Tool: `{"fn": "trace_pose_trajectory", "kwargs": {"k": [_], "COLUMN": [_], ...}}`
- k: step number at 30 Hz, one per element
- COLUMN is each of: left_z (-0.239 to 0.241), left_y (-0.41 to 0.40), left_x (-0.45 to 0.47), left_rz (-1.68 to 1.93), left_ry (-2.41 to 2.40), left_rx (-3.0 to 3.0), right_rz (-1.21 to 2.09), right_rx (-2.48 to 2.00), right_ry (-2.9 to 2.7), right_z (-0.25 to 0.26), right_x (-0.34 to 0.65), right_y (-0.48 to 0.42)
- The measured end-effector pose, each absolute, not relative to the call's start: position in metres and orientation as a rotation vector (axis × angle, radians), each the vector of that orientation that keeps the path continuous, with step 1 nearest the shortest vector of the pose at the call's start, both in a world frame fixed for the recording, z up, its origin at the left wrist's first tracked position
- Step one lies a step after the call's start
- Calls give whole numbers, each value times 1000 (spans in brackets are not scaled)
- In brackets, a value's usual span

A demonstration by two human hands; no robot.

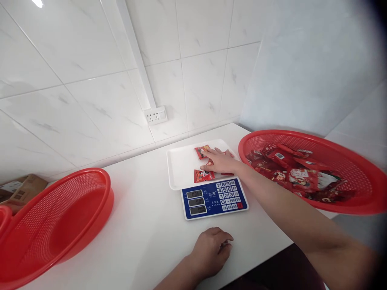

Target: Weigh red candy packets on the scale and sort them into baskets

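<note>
My right hand (222, 161) is over the white tray (178, 161) of a digital scale (215, 197), its fingers spread across small red snack packets. One packet (201, 152) lies by the fingertips and another packet (203, 176) sits below the thumb; more are partly hidden under the palm. Whether the fingers press on them is unclear. On the table in front of the scale rests my left hand (210, 250), fingers curled in towards the thumb, with nothing visible held. The scale's blue panel has number keys and three small displays.
To the right stands a red perforated basket (363, 181) with many red packets (302, 169). A second red basket (75, 217) is at the left on the white table (142, 201), near a cardboard box (28, 191). A socket (156, 115) is on the tiled wall behind.
</note>
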State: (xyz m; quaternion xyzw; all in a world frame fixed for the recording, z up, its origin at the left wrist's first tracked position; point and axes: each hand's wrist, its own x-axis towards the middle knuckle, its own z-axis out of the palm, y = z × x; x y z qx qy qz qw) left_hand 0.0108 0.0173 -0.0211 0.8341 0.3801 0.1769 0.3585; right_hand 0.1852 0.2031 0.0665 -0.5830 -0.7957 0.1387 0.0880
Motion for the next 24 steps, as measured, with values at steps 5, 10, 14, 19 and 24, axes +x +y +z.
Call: {"fn": "trace_pose_trajectory", "kwargs": {"k": [5,10,14,19,24], "left_z": [-23,-23,-22,-22,-20], "left_y": [18,18,18,17,15], "left_x": [11,11,12,11,14], "left_rz": [447,458,444,432,439], "left_ry": [984,980,984,986,973], "left_rx": [2157,2157,2161,2173,2192], "right_rz": [417,447,422,400,516], "right_rx": [-1474,-1316,-1301,-1380,-1392], "right_ry": [-2404,-2328,-2191,-1808,-1548], "right_z": [66,68,74,81,68], "right_x": [184,185,191,207,217], "right_y": [201,195,190,161,102]}}
